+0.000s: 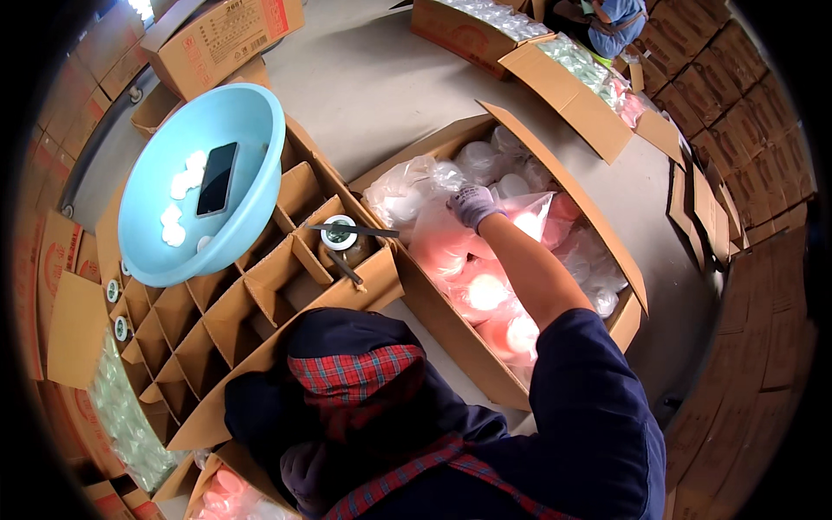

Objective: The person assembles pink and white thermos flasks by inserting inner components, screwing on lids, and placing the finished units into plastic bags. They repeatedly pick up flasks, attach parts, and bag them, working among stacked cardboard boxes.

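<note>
My right hand (474, 206), in a light purple glove, reaches into a long open carton (459, 334). Its fingers are closed on the top of a clear plastic bag (442, 238) that holds pink rounded pieces. More pink pieces (511, 334) in clear film lie nearer to me, and whitish, translucent rounded pieces (481, 163) in bags fill the far end. Low in the picture, in shadow against my dark clothing, is what looks like my gloved left hand (305, 475); its fingers are too dark to make out.
A light blue basin (260, 208) rests on a carton with cardboard dividers (204, 342); a phone (217, 179) and white crumpled bits (186, 178) lie inside it. A dark strip (368, 230) crosses a lidded jar (338, 234). Stacked cartons (728, 113) and another person (614, 24) are beyond.
</note>
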A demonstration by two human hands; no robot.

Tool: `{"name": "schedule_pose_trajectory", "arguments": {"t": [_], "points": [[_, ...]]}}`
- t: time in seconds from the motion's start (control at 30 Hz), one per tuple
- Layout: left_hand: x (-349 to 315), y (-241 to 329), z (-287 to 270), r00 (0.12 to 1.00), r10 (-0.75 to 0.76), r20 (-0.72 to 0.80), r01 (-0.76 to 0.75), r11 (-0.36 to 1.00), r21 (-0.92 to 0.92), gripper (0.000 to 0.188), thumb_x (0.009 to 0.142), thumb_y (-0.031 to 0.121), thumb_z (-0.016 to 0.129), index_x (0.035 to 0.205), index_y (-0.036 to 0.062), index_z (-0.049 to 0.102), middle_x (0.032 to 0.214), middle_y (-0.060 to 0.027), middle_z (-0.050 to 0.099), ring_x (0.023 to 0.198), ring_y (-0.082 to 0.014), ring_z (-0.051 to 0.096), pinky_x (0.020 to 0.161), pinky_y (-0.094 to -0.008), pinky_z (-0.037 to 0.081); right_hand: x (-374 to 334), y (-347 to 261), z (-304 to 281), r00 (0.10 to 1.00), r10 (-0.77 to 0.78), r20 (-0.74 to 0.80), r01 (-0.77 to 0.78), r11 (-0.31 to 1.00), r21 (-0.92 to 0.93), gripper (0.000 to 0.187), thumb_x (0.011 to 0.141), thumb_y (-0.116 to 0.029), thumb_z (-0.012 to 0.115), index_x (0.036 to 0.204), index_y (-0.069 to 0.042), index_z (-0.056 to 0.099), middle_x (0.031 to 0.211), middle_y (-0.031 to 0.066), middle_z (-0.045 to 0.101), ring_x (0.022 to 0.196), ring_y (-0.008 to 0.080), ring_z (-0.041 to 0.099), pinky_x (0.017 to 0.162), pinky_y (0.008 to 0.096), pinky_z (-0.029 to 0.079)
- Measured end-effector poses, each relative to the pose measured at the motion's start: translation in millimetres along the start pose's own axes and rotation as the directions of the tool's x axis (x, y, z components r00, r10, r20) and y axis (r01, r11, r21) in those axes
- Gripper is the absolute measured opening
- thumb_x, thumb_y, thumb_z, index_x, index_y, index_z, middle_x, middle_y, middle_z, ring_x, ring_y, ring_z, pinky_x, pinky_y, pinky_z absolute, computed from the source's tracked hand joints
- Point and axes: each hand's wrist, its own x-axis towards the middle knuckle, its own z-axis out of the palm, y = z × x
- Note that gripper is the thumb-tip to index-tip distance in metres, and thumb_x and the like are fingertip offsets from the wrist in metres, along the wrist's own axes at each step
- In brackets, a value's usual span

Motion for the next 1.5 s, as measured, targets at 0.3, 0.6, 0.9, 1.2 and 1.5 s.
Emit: {"name": "schedule_pose_trajectory", "arguments": {"t": [0.3, 0.6, 0.9, 1.2, 1.5], "points": [[5, 6, -31, 0.988, -0.141, -0.066, 0.135, 0.987, -0.088, 0.040, 0.085, 0.013, 0.070, 0.123, 0.0058, 0.062, 0.124, -0.0183, 0.061, 0.107, -0.0353, 0.063, 0.091, -0.0476, 0.052, 78, 41, 74, 0.922, -0.313, -0.226, 0.355, 0.918, 0.177, 0.037, 0.093, -0.035, 0.059, 0.118, -0.007, 0.062, 0.120, 0.0162, 0.068, 0.109, 0.0345, 0.065, 0.090, 0.0462, 0.053], [-211, -20, -51, 0.214, -0.939, -0.270, 0.915, 0.096, 0.391, 0.083, 0.076, 0.040, 0.075, 0.143, 0.0038, 0.044, 0.142, -0.0230, 0.046, 0.134, -0.0415, 0.041, 0.113, -0.0524, 0.031, 22, 77, 21, 0.828, -0.384, -0.408, 0.497, 0.840, 0.218, 0.061, 0.092, -0.040, 0.066, 0.135, 0.000, 0.047, 0.125, 0.0195, 0.065, 0.114, 0.0376, 0.062, 0.095, 0.0465, 0.053], [-324, 19, -2, 0.123, -0.956, -0.266, 0.903, -0.003, 0.429, 0.077, 0.067, 0.040, 0.080, 0.137, 0.0168, 0.055, 0.156, -0.0243, 0.030, 0.145, -0.0467, 0.024, 0.117, -0.0632, 0.017, -125, 19, -109, 0.756, -0.452, -0.473, 0.484, 0.873, -0.062, 0.055, 0.093, -0.045, 0.067, 0.116, 0.005, 0.067, 0.115, 0.0250, 0.067, 0.107, 0.0388, 0.064, 0.092, 0.0470, 0.054], [-348, 7, -1, 0.192, -0.944, -0.268, 0.946, 0.105, 0.307, 0.055, 0.068, 0.031, 0.079, 0.121, 0.0200, 0.070, 0.158, -0.0177, 0.029, 0.149, -0.0431, 0.018, 0.119, -0.0637, 0.012, -198, -183, -280, 0.326, -0.659, -0.678, 0.739, 0.625, -0.251, 0.044, 0.099, -0.030, 0.060, 0.131, 0.001, 0.062, 0.144, 0.0235, 0.050, 0.120, 0.0385, 0.060, 0.102, 0.0459, 0.049], [-415, 73, -17, 0.126, -0.980, -0.156, 0.966, 0.086, 0.244, 0.052, 0.072, 0.025, 0.076, 0.123, 0.0166, 0.069, 0.161, -0.0141, 0.024, 0.151, -0.0411, 0.014, 0.119, -0.0624, 0.009, -273, -317, -284, 0.270, -0.873, -0.407, 0.925, 0.352, -0.143, 0.048, 0.099, -0.032, 0.062, 0.140, -0.009, 0.055, 0.132, 0.0208, 0.061, 0.113, 0.0321, 0.065, 0.094, 0.0392, 0.053]]}}
